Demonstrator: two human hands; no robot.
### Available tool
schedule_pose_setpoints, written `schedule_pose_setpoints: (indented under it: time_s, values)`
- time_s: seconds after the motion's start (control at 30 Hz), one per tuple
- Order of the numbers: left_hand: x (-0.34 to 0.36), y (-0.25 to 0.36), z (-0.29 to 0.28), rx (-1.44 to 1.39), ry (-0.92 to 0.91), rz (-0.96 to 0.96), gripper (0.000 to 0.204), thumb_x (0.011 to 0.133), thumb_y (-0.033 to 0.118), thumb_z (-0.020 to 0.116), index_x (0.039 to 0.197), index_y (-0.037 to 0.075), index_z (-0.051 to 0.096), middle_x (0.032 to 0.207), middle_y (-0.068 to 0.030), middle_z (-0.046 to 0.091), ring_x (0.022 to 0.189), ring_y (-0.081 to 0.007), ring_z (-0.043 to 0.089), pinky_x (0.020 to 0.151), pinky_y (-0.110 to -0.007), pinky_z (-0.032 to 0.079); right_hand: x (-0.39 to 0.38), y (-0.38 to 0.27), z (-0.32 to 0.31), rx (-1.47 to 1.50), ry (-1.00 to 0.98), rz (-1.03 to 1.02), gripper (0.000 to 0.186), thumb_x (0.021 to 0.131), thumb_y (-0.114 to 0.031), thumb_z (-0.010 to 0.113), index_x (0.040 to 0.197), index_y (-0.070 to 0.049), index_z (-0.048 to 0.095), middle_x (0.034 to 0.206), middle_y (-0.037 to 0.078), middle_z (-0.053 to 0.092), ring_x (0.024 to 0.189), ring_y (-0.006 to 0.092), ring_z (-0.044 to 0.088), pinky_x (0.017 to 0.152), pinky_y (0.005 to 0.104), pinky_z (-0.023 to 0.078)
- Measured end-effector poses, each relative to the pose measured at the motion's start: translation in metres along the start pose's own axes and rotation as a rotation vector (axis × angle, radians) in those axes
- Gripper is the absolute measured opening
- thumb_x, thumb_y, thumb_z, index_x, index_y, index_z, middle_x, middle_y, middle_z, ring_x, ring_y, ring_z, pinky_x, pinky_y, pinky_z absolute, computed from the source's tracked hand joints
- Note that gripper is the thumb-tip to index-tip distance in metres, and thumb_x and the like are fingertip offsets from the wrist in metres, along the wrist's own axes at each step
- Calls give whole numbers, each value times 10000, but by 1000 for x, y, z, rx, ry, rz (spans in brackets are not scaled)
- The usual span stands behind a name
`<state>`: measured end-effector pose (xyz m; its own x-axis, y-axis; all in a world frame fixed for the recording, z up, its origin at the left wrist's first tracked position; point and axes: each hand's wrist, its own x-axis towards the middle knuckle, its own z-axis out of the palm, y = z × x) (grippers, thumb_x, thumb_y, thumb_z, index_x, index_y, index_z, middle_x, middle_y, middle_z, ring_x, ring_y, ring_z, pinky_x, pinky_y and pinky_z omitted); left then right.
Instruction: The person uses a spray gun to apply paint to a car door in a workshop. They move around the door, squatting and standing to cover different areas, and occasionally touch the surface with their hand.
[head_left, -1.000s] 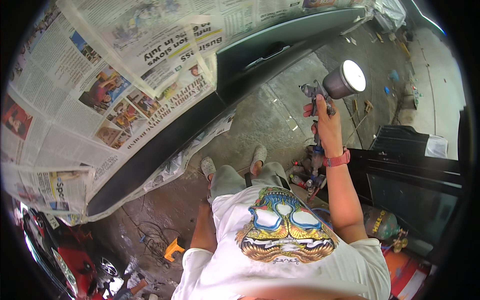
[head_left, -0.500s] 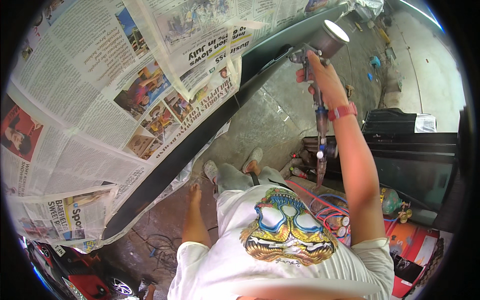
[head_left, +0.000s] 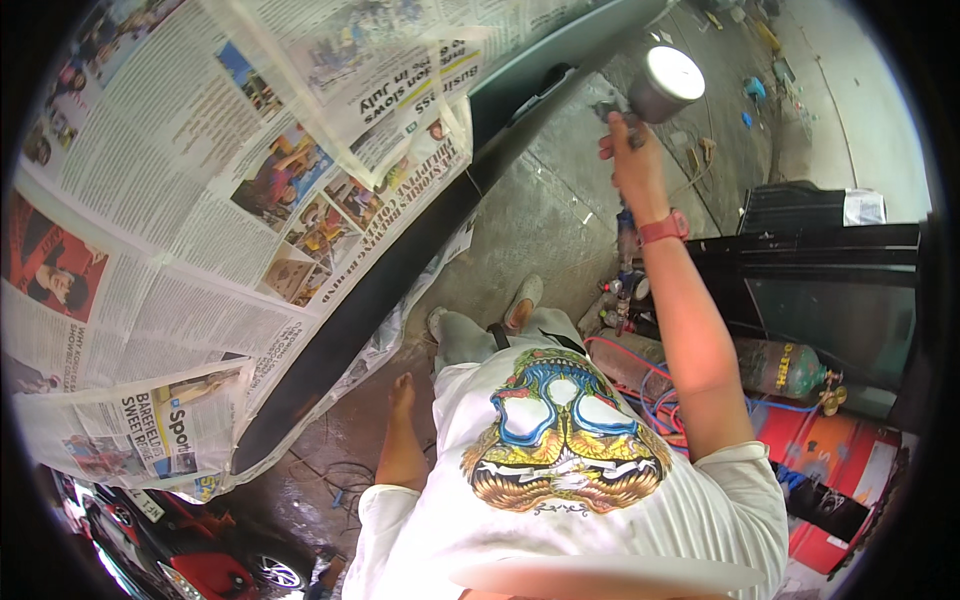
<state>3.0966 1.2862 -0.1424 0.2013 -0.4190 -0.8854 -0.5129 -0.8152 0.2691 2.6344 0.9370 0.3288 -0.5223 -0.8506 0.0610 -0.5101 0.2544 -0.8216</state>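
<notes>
My right hand (head_left: 637, 163) is wrapped round the handle of a spray gun (head_left: 669, 90) with a dark cup and a white lid on top. The arm is stretched out, with a red watch on the wrist. An air fitting (head_left: 627, 245) hangs down below the grip. The gun is held beside a grey-green car body panel (head_left: 545, 75), apart from it. My left hand (head_left: 402, 390) hangs low at my side, near the dark lower edge of the car (head_left: 350, 340); its fingers are too foreshortened to make out.
Taped newspaper sheets (head_left: 190, 200) cover the car on the left. At right lie a green gas cylinder (head_left: 790, 368), a red box-shaped thing (head_left: 815, 450), coiled hoses (head_left: 655, 395) and a black panel (head_left: 830, 290). A red vehicle (head_left: 190, 560) stands at lower left.
My right hand has shifted slightly down and left in the picture, and the spray gun has tipped so that its lid shows more. My left arm still hangs, a little further right.
</notes>
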Motion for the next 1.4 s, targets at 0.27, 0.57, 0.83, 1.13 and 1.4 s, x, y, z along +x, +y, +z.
schedule_pose_setpoints:
  time_s: [0.27, 0.57, 0.83, 1.13, 1.4]
  values:
    - [12, -2, -54, -126, 8, 110, 592, 1095, 534, 584, 1487, 99, 673, 1417, -140, 734, 1260, -303, 712, 1090, -460, 531, -116, -1, 9, 181, -239, -41, 564, 1103, -366, 687, 1538, -13, 625, 874, 79, 753, 799, 121, 699, 765, 317, 565]
    - [-50, 13, -66, -306, 29, 178, 493, 1103, 450, 667, 1387, 48, 699, 1175, -47, 748, 1004, -114, 674, 849, -295, 539, -140, 113, 23, 428, -233, -143, 528, 1091, -309, 703, 1578, -124, 623, 1004, 81, 779, 940, 124, 724, 914, 336, 573]
    - [-170, -4, -47, 202, -14, -18, 590, 1126, 419, 631, 1501, -37, 613, 1443, -232, 703, 1357, -315, 663, 1149, -406, 499, -89, 185, 42, 745, -202, -42, 525, 1086, -340, 714, 1545, -92, 651, 978, 64, 790, 883, 114, 713, 870, 315, 581]
    - [-255, 47, -3, 221, 177, 143, 543, 1123, 359, 641, 1513, -18, 609, 1445, -247, 699, 1364, -303, 671, 1163, -401, 492, 23, 226, -8, 493, 213, -14, 736, 1151, -659, 395, 1246, -12, 732, 844, 105, 770, 724, 201, 713, 685, 345, 560]
    - [-258, 51, 50, 255, 124, 161, 561, 1111, 382, 653, 1529, 11, 605, 1417, -247, 718, 1329, -329, 696, 1126, -410, 523, -79, 242, -46, 518, -365, 157, 488, 1132, -457, 605, 1384, -63, 746, 930, 73, 801, 851, 159, 740, 750, 355, 571]
